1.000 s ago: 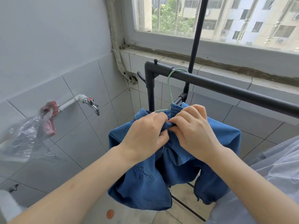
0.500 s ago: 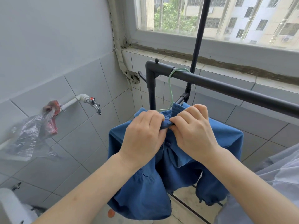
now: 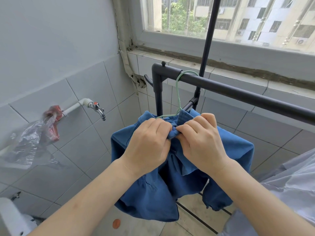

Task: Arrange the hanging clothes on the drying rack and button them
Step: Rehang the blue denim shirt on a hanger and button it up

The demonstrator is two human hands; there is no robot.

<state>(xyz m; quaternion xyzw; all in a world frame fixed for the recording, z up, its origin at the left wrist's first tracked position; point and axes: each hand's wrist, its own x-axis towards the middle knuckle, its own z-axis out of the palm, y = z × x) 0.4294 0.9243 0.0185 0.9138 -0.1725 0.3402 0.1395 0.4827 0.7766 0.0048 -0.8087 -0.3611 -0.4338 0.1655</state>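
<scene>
A blue shirt (image 3: pixel 150 193) hangs on a pale green wire hanger (image 3: pixel 178 92) hooked over the dark rail of the drying rack (image 3: pixel 238 94). My left hand (image 3: pixel 148 143) and my right hand (image 3: pixel 201 142) meet just under the collar, each pinching one edge of the shirt's front opening. The fingertips press a small fold of blue cloth between them. Any button there is hidden by my fingers. A pale grey garment (image 3: pixel 289 181) hangs at the right edge of the head view.
A tiled wall on the left carries a tap (image 3: pixel 97 108) and a clear plastic bag with something red (image 3: pixel 34 138). The rack's upright pole (image 3: pixel 204 48) rises in front of the window. An orange disc (image 3: pixel 116 223) lies on the floor below.
Both hands stay at the collar, pinching the same spot with small finger shifts. The view has tilted slightly, so the shirt and rail sit a little lower in frame.
</scene>
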